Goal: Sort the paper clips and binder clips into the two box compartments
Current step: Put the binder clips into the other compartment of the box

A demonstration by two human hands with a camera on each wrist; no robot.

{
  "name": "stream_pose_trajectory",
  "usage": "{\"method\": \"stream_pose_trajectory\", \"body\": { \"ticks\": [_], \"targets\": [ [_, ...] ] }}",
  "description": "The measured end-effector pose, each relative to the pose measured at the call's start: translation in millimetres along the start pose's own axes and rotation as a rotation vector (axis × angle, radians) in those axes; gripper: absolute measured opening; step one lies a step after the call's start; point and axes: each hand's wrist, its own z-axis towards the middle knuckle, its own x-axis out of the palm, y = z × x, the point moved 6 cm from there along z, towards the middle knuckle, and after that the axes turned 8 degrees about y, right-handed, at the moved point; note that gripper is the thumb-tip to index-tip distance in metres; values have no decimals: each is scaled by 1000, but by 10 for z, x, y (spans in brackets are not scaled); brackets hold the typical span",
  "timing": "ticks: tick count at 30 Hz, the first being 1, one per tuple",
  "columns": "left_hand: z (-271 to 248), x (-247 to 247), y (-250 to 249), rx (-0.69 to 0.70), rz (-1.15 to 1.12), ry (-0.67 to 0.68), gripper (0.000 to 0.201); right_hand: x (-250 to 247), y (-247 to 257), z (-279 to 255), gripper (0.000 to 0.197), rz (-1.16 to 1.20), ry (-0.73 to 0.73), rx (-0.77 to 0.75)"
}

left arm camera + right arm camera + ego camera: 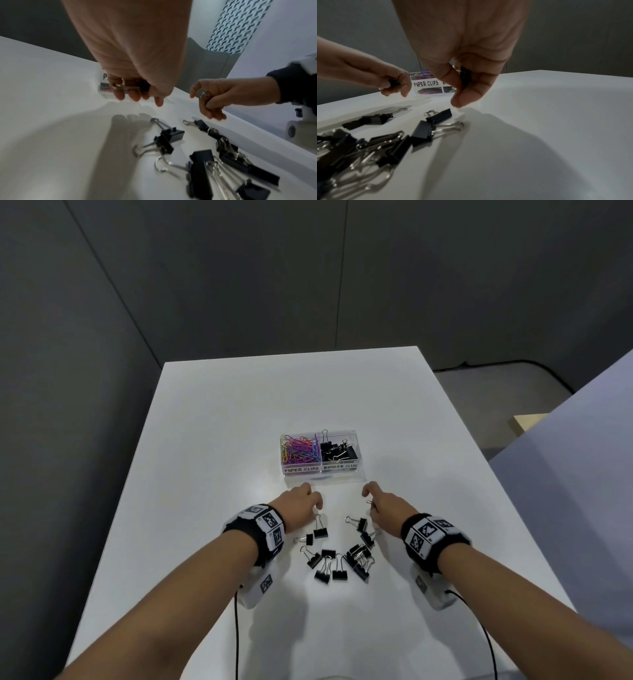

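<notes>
Each hand holds one binder clip above the table, just short of the box.

The clear box (322,474) has colored paper clips (299,450) in its left compartment and black binder clips (340,451) in its right. The left hand (301,501) and the right hand (385,505) each curl round a clip. Loose clips (337,556) lie between the wrists on the white table (205,440). Black cables (236,631) trail from the wrist bands.

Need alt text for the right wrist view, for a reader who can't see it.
The right hand pinches a black binder clip above a white table; more binder clips lie loose at lower left. Behind, the left hand grips another before the box labelled PAPER CLIPS.
</notes>
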Motion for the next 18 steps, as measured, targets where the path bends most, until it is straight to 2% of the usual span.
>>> {"method": "stream_pose_trajectory", "body": {
  "ticks": [4, 7, 12, 18],
  "targets": [
    [-68, 74, -26, 37, 41, -8, 40, 95, 79, 7, 30, 9, 37, 14],
    [-78, 137, -103, 75, 143, 46, 51, 158, 63, 47, 40, -76, 36, 55],
    [-5, 165, -154, 79, 264, 54, 43, 222, 88, 115, 41, -164, 52, 83],
    [100, 148, -232, 81, 275, 30, 40, 219, 58, 106, 24, -108, 53, 99]
  ]
}}
